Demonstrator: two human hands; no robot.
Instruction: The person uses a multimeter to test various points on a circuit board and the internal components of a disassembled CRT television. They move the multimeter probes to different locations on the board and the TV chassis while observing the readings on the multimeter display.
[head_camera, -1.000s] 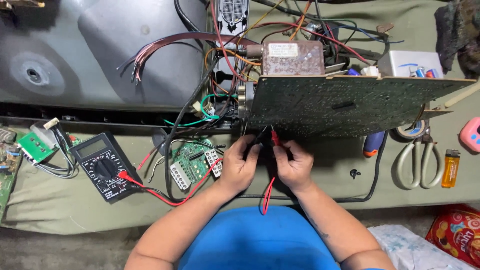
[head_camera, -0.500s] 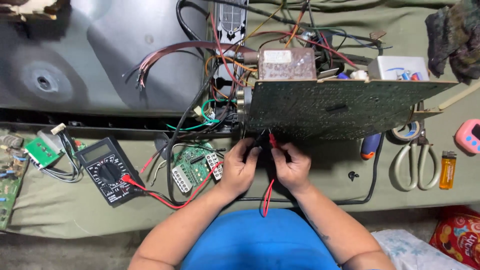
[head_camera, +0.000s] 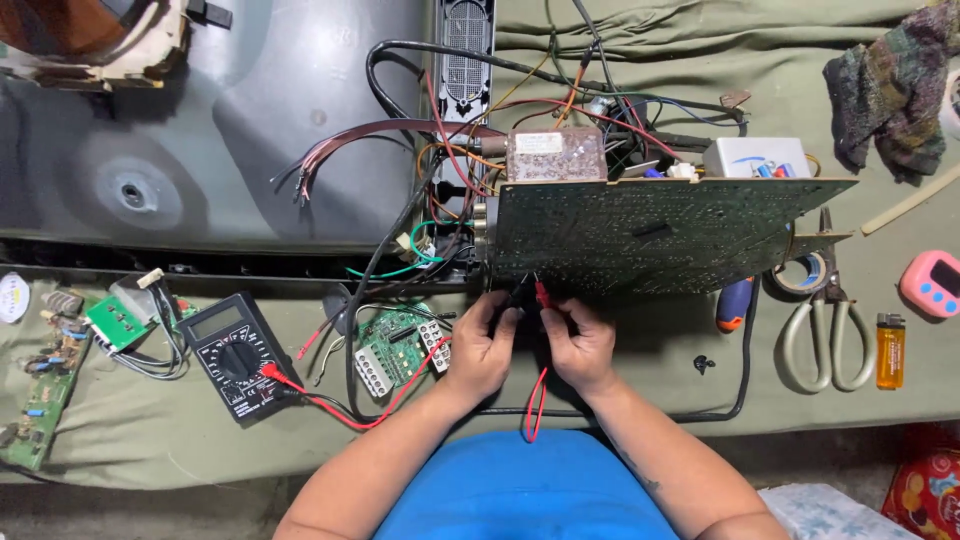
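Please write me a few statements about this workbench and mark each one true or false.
1. The right hand holds a red probe against the large circuit board. True.
2. The multimeter lies to the right of the scissors. False: it lies far to their left, near the left hand side of the bench.
3. An orange lighter lies on the green cloth beside the scissors. True.
4. The left hand rests on the multimeter. False: it is at the board's near edge, apart from the meter.
5. The pink timer sits on the circuit board. False: it lies on the cloth at the far right.
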